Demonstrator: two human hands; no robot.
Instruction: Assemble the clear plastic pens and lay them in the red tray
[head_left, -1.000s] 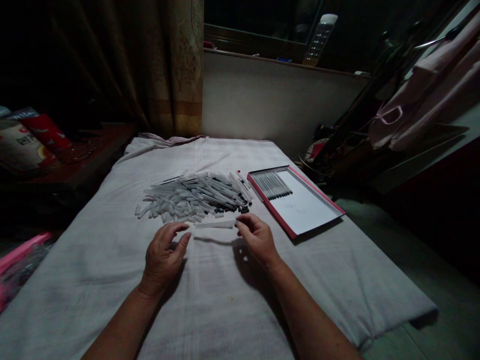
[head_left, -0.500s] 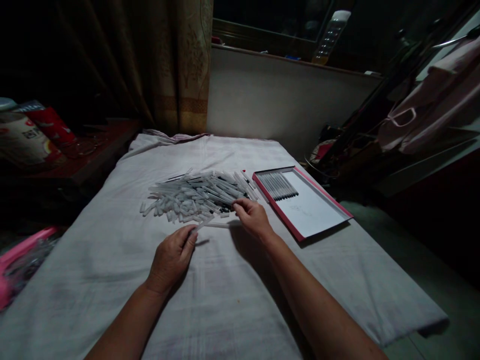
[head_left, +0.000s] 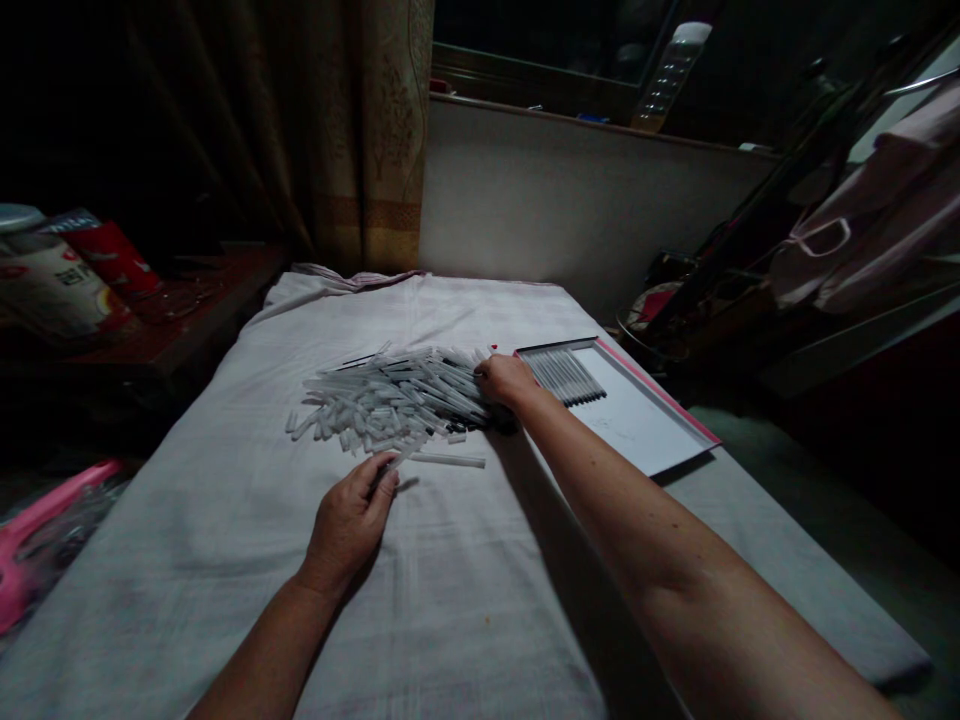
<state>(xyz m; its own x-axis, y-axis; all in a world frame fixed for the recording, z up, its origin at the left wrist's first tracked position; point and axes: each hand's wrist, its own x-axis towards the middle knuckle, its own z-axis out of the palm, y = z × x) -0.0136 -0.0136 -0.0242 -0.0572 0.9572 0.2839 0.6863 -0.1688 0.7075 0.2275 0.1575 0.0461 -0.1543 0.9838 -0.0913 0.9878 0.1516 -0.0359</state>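
Note:
My left hand [head_left: 356, 510] is closed around a translucent pen barrel [head_left: 405, 452], which sticks out past the fingertips towards the pile. My right hand [head_left: 508, 380] reaches to the right end of the pile, with thumb and fingers pinched together; what they hold, if anything, is too small to make out. Between and beyond the hands lies a heap of clear and whitish pen parts [head_left: 375, 400], some with black ends. A single pale tube [head_left: 450, 460] lies in front of the heap. My right forearm partly hides a shallow red-edged box [head_left: 667, 398] holding a row of black-tipped pens [head_left: 566, 375].
A pale checked cloth [head_left: 262, 500] covers the table. At the left stand jars [head_left: 52, 290] on a dark red side table [head_left: 195, 320], with a pink plastic item [head_left: 45, 520] lower down. Behind are a curtain [head_left: 360, 130] and a bottle [head_left: 671, 75] on the sill.
My right hand has moved away and to the right, from the heap's front edge to its right end, and its forearm now covers part of the box. The left hand stays nearly still.

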